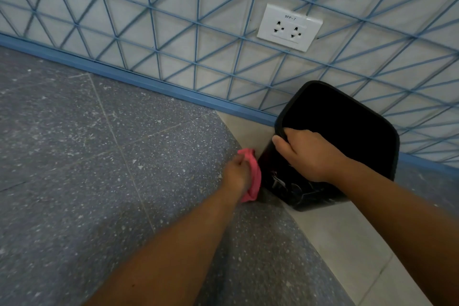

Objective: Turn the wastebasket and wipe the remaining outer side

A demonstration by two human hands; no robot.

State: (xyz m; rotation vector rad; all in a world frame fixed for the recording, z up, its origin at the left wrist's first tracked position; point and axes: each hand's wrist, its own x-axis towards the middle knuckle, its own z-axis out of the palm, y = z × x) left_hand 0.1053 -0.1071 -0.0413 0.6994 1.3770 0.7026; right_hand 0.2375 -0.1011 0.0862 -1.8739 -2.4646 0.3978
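The right hand (308, 154) gripped the near rim of a black waste bin (342, 131), fingers curled over the edge and thumb on the outer wall. The bin stood on the floor (99, 156) against the blue-latticed wall (173, 20), below a double socket (289, 27). The left hand (236, 174) held a pink cloth (253, 174) bunched in curled fingers, pressed against the bin's lower left side.

A speckled grey floor (99, 156) meets a pale wall (173, 40) with blue lattice lines and a white double socket (289, 27).
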